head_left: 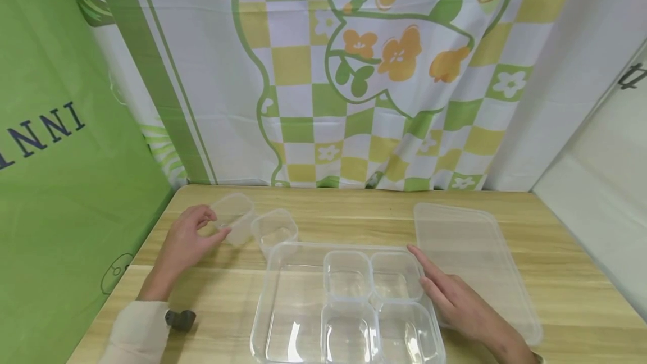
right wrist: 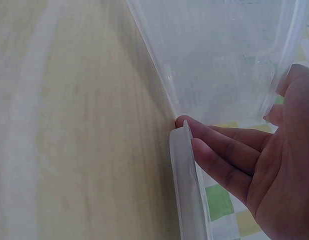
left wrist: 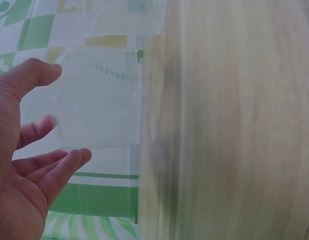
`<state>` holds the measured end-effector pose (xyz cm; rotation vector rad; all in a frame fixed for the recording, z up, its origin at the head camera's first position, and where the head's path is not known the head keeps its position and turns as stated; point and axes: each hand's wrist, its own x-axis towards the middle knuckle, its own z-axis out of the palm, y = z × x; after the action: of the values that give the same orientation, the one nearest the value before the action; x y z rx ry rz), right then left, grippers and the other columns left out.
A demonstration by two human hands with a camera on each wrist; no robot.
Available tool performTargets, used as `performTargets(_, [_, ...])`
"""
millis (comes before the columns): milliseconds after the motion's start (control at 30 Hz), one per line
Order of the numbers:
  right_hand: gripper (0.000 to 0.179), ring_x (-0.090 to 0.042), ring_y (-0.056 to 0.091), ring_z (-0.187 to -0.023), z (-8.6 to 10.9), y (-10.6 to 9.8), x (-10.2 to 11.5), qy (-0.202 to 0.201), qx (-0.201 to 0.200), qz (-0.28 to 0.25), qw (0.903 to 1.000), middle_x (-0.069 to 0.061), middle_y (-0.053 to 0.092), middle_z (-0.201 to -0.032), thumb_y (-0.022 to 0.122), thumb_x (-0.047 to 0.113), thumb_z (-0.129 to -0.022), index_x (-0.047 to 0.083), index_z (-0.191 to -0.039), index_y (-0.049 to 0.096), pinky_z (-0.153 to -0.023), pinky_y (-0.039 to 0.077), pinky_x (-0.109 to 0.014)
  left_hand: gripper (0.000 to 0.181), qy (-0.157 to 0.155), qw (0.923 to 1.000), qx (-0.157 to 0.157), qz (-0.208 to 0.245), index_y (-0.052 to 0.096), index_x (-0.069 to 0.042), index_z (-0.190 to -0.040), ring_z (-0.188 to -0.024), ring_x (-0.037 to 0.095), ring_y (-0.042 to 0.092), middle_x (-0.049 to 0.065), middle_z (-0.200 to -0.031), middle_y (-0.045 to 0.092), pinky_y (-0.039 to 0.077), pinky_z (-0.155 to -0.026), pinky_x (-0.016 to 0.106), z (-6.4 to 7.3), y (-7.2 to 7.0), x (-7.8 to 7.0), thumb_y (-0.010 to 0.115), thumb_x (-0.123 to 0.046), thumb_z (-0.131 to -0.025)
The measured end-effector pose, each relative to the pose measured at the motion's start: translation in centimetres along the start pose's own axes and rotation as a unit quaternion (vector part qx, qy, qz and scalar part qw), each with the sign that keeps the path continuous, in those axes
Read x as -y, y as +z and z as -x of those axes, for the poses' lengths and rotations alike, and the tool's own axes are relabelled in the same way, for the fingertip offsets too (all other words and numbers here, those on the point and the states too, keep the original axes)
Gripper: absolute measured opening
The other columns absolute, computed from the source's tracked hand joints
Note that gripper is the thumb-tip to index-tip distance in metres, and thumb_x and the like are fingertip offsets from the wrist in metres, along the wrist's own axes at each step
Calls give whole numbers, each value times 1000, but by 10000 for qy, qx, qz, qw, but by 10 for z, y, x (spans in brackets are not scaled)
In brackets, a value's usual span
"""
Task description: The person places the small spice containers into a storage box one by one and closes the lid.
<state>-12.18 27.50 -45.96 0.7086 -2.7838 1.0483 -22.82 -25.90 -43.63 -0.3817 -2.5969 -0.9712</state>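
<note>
Sitting inside the large box (head_left: 295, 302): four tubs (head_left: 349, 281) (clear)

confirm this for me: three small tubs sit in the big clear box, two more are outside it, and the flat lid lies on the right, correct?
Not quite: four small tubs sit in the big clear box, not three, as the head view shows. Two more tubs are outside it, and the flat lid lies on the right.
</note>
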Motion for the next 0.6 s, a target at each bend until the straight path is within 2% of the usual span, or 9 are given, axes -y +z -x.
performTargets(267, [58, 6, 20, -52, 0, 0, 1, -119, -2, -67, 9999, 25, 19, -63, 43, 13, -112, 23, -165, 21, -79, 46, -28, 36, 128, 9994, -308, -67, 61, 2, -102, -105, 42, 65, 19, -112, 63, 56, -91, 50, 5, -12, -3, 86, -17, -85])
performTargets(467, [59, 6, 20, -51, 0, -1, 1, -139, -32, -28, 9999, 25, 19, -62, 43, 12, -112, 23, -165, 21, -80, 48, -31, 34, 235, 9985, -489, -86, 60, -1, -101, -107, 44, 65, 18, -113, 63, 55, -91, 55, 8, -21, -13, 86, -16, -84])
performTargets(533, [59, 6, 19, -50, 0, -1, 1, -159, -20, -58, 9999, 25, 19, -61, 43, 12, -112, 22, -165, 22, -79, 48, -31, 34, 305, 9979, -567, -95, 60, -2, -101, -108, 43, 66, 17, -114, 64, 55, -93, 51, 8, -24, -17, 86, -15, -83])
performTargets(600, [59, 7, 19, -50, 0, -1, 0, -170, -7, -69, 9998, 25, 20, -61, 43, 12, -112, 21, -165, 22, -79, 48, -31, 34, 379, 9972, -652, -26, 61, -1, -100, -108, 44, 66, 18, -117, 64, 55, -94, 40, 9, -27, -22, 87, -11, -82])
